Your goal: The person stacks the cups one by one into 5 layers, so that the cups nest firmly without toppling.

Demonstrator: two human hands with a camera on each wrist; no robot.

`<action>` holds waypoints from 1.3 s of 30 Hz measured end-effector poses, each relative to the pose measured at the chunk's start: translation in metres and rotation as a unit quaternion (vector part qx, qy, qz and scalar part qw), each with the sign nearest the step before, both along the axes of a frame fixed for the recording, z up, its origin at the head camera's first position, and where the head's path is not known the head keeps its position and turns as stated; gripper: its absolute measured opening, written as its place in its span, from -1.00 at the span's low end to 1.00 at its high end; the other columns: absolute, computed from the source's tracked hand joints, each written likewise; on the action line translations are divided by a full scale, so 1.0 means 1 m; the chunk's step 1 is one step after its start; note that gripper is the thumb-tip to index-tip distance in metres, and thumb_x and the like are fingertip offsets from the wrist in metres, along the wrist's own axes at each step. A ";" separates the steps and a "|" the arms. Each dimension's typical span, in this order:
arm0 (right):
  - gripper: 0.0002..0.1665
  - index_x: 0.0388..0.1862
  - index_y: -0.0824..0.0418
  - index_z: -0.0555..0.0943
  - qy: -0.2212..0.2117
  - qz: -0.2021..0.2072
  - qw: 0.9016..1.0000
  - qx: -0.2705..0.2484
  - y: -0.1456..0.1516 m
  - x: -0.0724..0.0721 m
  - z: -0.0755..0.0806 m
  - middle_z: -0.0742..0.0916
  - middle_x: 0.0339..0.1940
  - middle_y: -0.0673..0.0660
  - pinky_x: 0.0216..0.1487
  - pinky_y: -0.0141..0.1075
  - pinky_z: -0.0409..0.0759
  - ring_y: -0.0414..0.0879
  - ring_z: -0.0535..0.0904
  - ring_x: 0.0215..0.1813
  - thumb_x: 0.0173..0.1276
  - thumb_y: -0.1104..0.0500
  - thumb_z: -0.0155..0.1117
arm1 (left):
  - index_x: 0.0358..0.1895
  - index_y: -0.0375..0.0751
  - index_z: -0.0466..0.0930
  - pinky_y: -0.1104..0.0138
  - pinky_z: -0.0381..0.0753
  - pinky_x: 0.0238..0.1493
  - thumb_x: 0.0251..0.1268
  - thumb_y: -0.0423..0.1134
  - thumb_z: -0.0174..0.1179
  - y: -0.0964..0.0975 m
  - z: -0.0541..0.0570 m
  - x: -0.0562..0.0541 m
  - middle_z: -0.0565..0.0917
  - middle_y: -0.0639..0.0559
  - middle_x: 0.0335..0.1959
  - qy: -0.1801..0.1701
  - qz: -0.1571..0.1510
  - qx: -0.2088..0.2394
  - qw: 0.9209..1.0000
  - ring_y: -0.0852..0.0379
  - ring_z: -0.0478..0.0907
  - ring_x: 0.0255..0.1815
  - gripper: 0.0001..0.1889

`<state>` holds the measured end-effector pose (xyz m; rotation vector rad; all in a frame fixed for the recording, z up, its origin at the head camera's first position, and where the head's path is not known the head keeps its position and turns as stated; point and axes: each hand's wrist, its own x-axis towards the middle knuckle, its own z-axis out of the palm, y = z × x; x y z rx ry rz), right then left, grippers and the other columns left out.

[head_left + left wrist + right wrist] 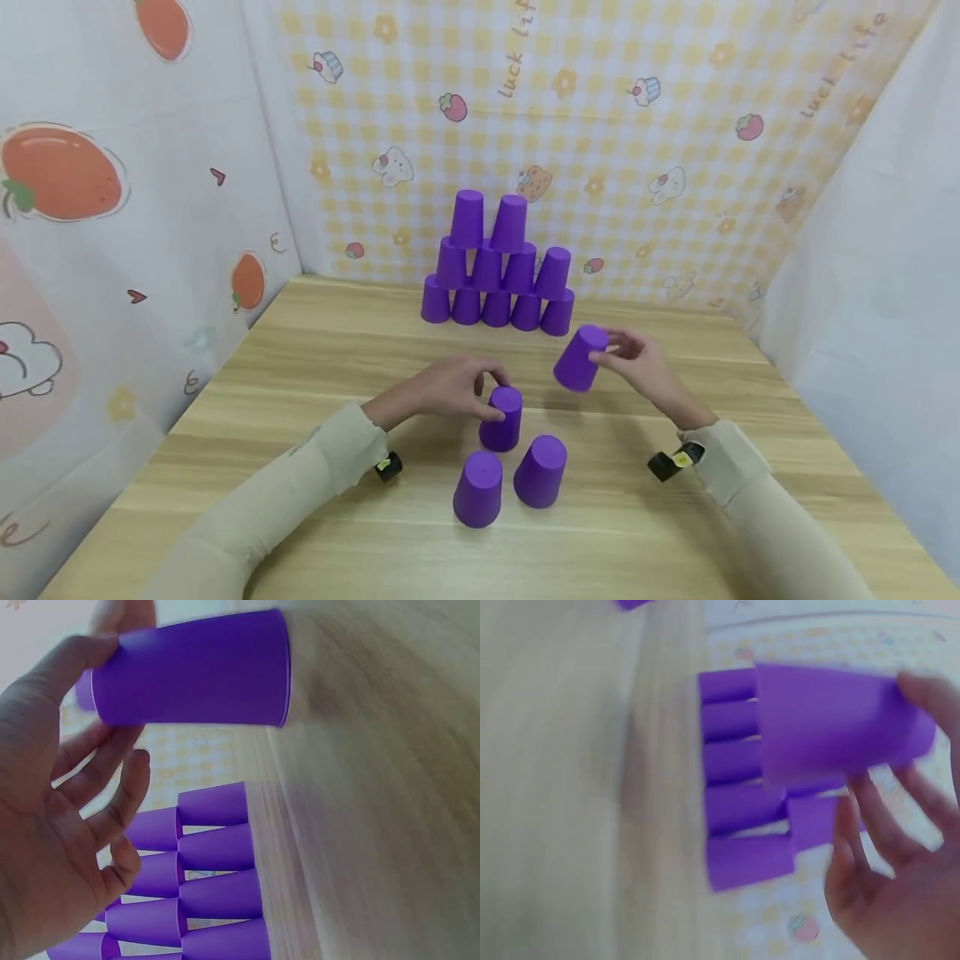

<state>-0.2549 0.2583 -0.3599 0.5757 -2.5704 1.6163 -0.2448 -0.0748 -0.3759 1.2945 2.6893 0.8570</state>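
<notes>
My right hand [636, 363] pinches an upside-down purple cup [579, 360] near its narrow end, thumb on one side and fingers on the other. That cup is tilted and held above the table, blurred in the right wrist view. Thumb and fingers of my left hand [456, 387] grip another upside-down purple cup [500, 423] near its top. In the left wrist view this cup [199, 671] lies between thumb and fingertips, its rim close over the wood. Behind both hands rises a stack of upside-down purple cups [496, 309], with several in each lower row and two on top.
Two more upside-down purple cups, one on the left [477, 492] and one on the right [541, 473], stand in front of my left hand's cup. A wooden table [345, 333] lies under everything. A checked, patterned cloth [600, 167] hangs close behind the stack.
</notes>
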 end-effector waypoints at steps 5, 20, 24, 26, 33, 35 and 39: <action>-0.24 0.33 0.20 0.49 -0.015 -0.115 0.993 -0.030 -0.029 -0.016 0.025 0.67 0.11 0.19 0.09 -0.23 0.56 -0.11 0.61 0.01 0.26 -0.13 0.44 | 0.01 0.01 0.68 0.32 0.57 -0.18 0.05 0.07 0.47 0.000 0.000 -0.009 0.72 0.19 -0.12 0.006 0.048 -0.017 0.999 0.13 0.65 -0.17 -0.55; -0.28 0.21 0.15 0.57 0.102 -0.192 0.974 -0.058 -0.078 -0.104 0.091 0.71 0.00 0.18 -0.25 -0.35 0.60 -0.16 0.64 -0.22 0.19 -0.21 0.47 | -0.02 0.02 0.71 0.20 0.55 0.08 -0.02 0.09 0.52 -0.002 -0.008 -0.021 0.70 0.21 -0.15 -0.035 0.102 0.017 0.994 0.03 0.62 0.05 -0.53; -0.28 0.23 0.13 0.56 0.075 -0.211 0.973 -0.053 -0.084 -0.121 0.094 0.70 0.05 0.19 -0.14 -0.30 0.59 -0.11 0.64 -0.12 0.19 -0.21 0.47 | 0.00 -0.02 0.69 0.23 0.54 0.10 0.00 0.09 0.51 0.000 -0.012 -0.018 0.70 0.19 -0.14 -0.026 0.101 0.016 0.994 0.05 0.62 0.05 -0.51; -0.28 0.24 0.14 0.56 0.063 -0.212 0.974 -0.056 -0.087 -0.128 0.093 0.70 0.07 0.20 -0.03 -0.26 0.60 -0.06 0.65 -0.04 0.19 -0.18 0.48 | 0.00 -0.05 0.69 0.23 0.54 0.11 0.00 0.09 0.52 0.002 -0.012 -0.017 0.70 0.17 -0.14 -0.025 0.101 0.017 0.994 0.04 0.62 0.06 -0.50; -0.30 0.26 0.17 0.53 0.053 -0.207 0.976 -0.044 -0.093 -0.142 0.092 0.67 0.12 0.24 0.14 -0.11 0.59 0.07 0.63 0.09 0.25 -0.14 0.44 | 0.00 -0.03 0.67 0.18 0.53 0.15 0.00 0.07 0.52 0.004 -0.012 -0.016 0.69 0.18 -0.11 -0.043 0.112 0.015 0.993 0.03 0.59 0.10 -0.51; -0.29 0.28 0.18 0.51 0.048 -0.205 0.977 -0.038 -0.093 -0.144 0.092 0.66 0.14 0.24 0.15 -0.10 0.58 0.07 0.63 0.10 0.26 -0.14 0.43 | -0.01 -0.02 0.67 0.19 0.53 0.14 0.00 0.07 0.52 0.004 -0.013 -0.015 0.68 0.18 -0.11 -0.046 0.113 0.018 0.992 0.02 0.59 0.10 -0.52; -0.26 0.31 0.21 0.49 0.044 -0.194 0.980 -0.025 -0.094 -0.149 0.093 0.65 0.18 0.27 0.17 -0.08 0.58 0.10 0.62 0.13 0.28 -0.15 0.41 | -0.04 -0.02 0.68 0.19 0.52 0.15 0.00 0.04 0.53 0.003 -0.014 -0.015 0.68 0.18 -0.13 -0.047 0.114 0.031 0.992 0.01 0.58 0.09 -0.54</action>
